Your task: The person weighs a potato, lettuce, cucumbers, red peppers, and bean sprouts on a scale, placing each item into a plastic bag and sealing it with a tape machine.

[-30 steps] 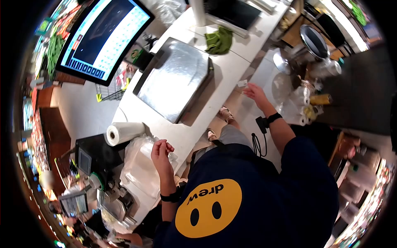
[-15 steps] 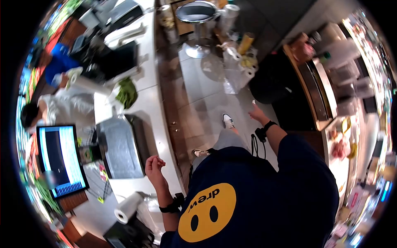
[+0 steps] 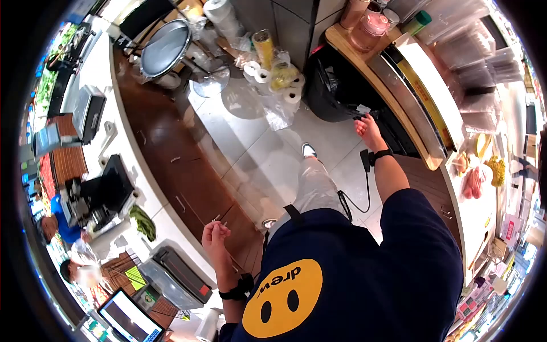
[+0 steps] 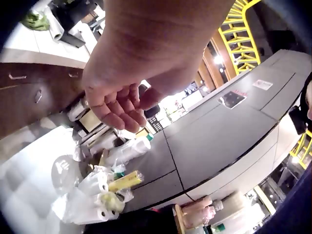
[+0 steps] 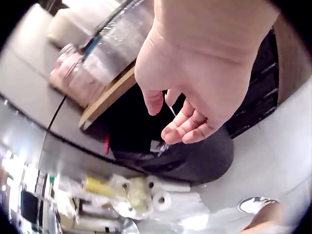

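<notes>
My right hand (image 3: 370, 134) is held over the near rim of a black trash bin (image 3: 322, 94), its fingers loosely bent. In the right wrist view the thumb stands apart from the fingers (image 5: 187, 129). A small white slip (image 5: 158, 146) shows just past the fingertips, against the bin's dark opening. The same slip (image 3: 363, 108) appears beside those fingers in the head view. My left hand (image 3: 215, 236) hangs in the air before the brown cabinets (image 3: 171, 165), fingers loosely curled and holding nothing. The left wrist view shows that hand (image 4: 126, 97) from the back.
A wooden-edged counter (image 3: 393, 102) with a pink jar (image 3: 369, 31) overhangs the bin. White rolls (image 3: 262, 77) and a round stool (image 3: 165, 48) stand on the floor ahead. A white counter (image 3: 122, 108) runs along the left, with a scale (image 3: 179, 279) near the screen (image 3: 131, 316).
The body has turned right, away from the scale counter towards the bin. My right hand has moved over the bin; the white slip was at its fingertips before. My left hand stays loosely curled.
</notes>
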`<action>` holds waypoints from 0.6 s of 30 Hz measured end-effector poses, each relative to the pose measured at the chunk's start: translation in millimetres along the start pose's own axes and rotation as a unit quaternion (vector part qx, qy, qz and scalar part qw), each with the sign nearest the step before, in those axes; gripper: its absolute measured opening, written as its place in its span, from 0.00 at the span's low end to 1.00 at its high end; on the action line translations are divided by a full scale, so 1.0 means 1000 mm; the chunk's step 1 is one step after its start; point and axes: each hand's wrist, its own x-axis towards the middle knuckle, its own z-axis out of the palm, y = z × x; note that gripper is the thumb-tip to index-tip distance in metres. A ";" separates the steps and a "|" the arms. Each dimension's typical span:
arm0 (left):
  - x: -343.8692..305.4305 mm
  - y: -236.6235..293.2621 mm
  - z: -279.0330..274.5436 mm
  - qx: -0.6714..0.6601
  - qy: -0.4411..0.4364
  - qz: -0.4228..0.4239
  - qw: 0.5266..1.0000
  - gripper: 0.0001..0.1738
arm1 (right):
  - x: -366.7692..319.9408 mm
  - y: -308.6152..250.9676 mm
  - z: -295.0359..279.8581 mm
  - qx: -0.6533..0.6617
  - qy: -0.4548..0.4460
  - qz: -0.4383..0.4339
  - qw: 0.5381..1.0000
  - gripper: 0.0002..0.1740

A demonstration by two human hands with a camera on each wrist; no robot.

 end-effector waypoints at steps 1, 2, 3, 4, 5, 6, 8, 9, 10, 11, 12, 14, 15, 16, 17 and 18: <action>0.013 0.002 0.027 0.012 -0.008 -0.006 1.000 0.08 | 0.022 -0.013 -0.004 0.047 0.002 0.007 0.999 0.36; 0.025 0.001 0.045 0.018 -0.027 -0.018 0.999 0.07 | 0.045 -0.020 -0.010 0.058 0.020 0.026 0.998 0.30; 0.035 0.004 0.066 0.034 -0.031 -0.025 0.999 0.08 | 0.069 -0.019 -0.019 0.069 0.038 0.047 0.996 0.24; 0.042 0.010 0.088 0.049 -0.036 -0.033 0.998 0.08 | 0.092 -0.016 -0.030 0.078 0.057 0.068 0.993 0.19; 0.049 0.016 0.107 0.064 -0.040 -0.041 0.996 0.08 | 0.110 -0.010 -0.041 0.087 0.075 0.088 0.989 0.16; 0.055 0.023 0.123 0.072 -0.040 -0.043 0.996 0.08 | 0.121 -0.008 -0.046 0.080 0.088 0.122 0.985 0.08; 0.062 0.036 0.150 0.085 -0.037 -0.046 0.995 0.08 | 0.129 -0.001 -0.055 0.053 0.118 0.112 0.985 0.07; 0.065 0.043 0.159 0.092 -0.041 -0.045 0.994 0.08 | 0.131 0.001 -0.059 0.037 0.132 0.108 0.985 0.07; 0.067 0.049 0.167 0.097 -0.044 -0.044 0.993 0.08 | 0.135 0.004 -0.061 0.003 0.130 0.112 0.985 0.08; 0.068 0.055 0.173 0.101 -0.049 -0.041 0.993 0.08 | 0.135 0.004 -0.063 -0.041 0.151 0.121 0.980 0.08; 0.068 0.060 0.178 0.103 -0.047 -0.046 0.993 0.08 | 0.133 0.005 -0.060 -0.085 0.171 0.128 0.973 0.08; 0.069 0.070 0.187 0.104 -0.046 -0.052 0.992 0.08 | 0.128 0.004 -0.053 -0.200 0.192 0.116 0.954 0.15; 0.070 0.073 0.190 0.102 -0.047 -0.049 0.992 0.08 | 0.128 0.004 -0.054 -0.239 0.183 0.117 0.946 0.18; 0.070 0.076 0.192 0.101 -0.048 -0.047 0.993 0.08 | 0.130 0.006 -0.058 -0.279 0.173 0.118 0.937 0.21; 0.070 0.076 0.194 0.099 -0.047 -0.045 0.993 0.08 | 0.134 0.010 -0.062 -0.319 0.162 0.120 0.926 0.24; 0.070 0.076 0.195 0.098 -0.045 -0.045 0.993 0.08 | 0.135 0.008 -0.062 -0.359 0.161 0.129 0.910 0.31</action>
